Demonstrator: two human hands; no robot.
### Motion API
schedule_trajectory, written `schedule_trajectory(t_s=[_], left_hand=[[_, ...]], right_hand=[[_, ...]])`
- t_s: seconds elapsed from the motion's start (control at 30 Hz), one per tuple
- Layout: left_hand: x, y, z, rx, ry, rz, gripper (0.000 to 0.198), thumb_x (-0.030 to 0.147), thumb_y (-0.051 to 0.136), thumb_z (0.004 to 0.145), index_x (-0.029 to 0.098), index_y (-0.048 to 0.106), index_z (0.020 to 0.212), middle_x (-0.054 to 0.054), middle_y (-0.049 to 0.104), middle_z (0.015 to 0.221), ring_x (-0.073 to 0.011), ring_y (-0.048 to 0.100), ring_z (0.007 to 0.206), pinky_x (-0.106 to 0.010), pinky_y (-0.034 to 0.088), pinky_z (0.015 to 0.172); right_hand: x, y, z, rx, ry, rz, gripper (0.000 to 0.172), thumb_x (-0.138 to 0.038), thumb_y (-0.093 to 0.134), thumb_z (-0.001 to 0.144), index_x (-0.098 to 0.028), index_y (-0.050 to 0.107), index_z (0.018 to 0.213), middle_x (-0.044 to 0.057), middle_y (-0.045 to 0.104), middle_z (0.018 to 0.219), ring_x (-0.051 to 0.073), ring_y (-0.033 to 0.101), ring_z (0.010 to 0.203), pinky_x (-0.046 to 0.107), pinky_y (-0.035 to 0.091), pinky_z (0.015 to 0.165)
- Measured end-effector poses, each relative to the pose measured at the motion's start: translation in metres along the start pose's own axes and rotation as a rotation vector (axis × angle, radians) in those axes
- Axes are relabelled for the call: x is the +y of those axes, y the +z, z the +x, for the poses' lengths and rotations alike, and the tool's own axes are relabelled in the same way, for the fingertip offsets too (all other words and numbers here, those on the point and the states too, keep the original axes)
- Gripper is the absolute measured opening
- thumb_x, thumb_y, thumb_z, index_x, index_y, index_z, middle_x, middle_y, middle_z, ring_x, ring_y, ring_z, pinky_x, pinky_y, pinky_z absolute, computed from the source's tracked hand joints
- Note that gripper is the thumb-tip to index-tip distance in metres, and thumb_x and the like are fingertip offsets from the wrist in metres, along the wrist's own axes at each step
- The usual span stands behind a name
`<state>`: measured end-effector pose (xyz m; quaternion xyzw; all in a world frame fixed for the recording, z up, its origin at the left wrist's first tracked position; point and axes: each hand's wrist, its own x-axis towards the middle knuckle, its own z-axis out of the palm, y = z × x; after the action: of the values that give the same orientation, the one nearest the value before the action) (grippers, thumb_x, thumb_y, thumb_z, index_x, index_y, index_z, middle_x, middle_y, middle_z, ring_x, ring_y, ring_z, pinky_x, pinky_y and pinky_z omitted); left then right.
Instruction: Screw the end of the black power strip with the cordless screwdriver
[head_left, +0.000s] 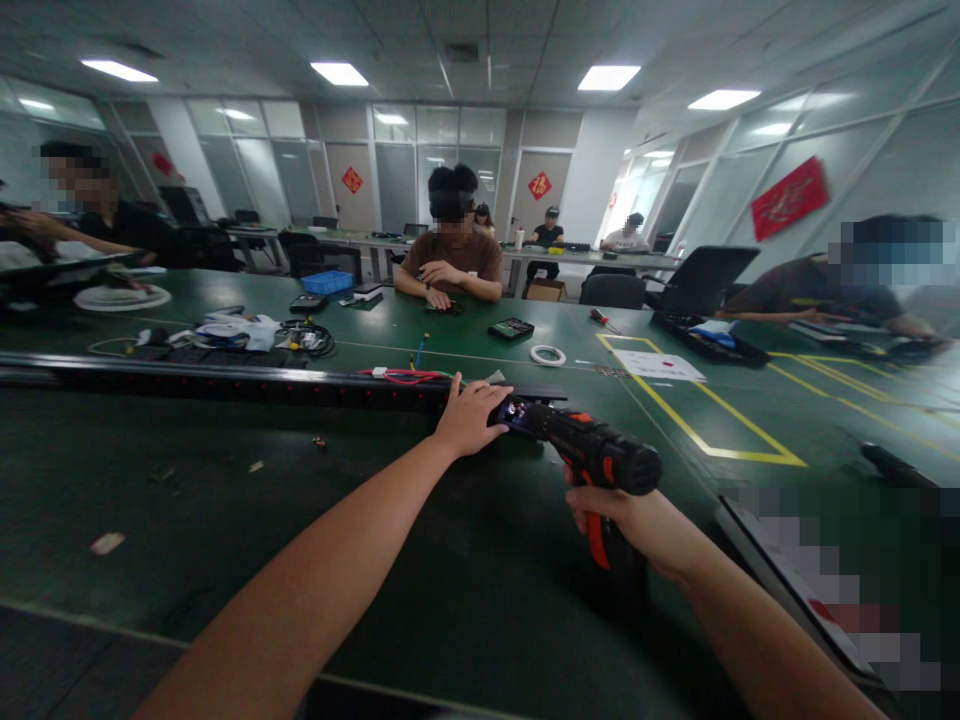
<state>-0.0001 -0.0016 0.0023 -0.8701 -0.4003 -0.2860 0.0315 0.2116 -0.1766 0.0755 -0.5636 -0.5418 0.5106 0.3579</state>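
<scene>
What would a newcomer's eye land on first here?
The black-and-orange drill, gripped in the right hand right of centre, its front end at the right end of the long black rail. The left hand is spread over that end. Next, the yellow tape outline on the green table, farther right.

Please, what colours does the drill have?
The drill is black with orange parts; head view.

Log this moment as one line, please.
left hand: on black rail | right hand: holding power drill | drill nose: at rail end, contact unclear
</scene>
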Motion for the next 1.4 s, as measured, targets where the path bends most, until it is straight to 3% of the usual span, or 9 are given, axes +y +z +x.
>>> schedule_trajectory(t_s=[1.4], left_hand=[[-0.0003, -0.0013, -0.0003, -0.013, 0.002, 0.003, 0.064, 0.044, 0.068, 0.091, 0.032, 0.045, 0.15, -0.004, 0.057, 0.148, -0.0278, 0.045, 0.139, -0.063, -0.003, 0.125]], right_hand=[[0.001, -0.0003, 0.0, -0.007, -0.016, 0.0, 0.024, -0.032, 0.073, 0.07, -0.021, 0.059, 0.086, -0.003, 0.062, 0.059, 0.019, 0.058, 0.061, 0.033, 0.047, 0.063]])
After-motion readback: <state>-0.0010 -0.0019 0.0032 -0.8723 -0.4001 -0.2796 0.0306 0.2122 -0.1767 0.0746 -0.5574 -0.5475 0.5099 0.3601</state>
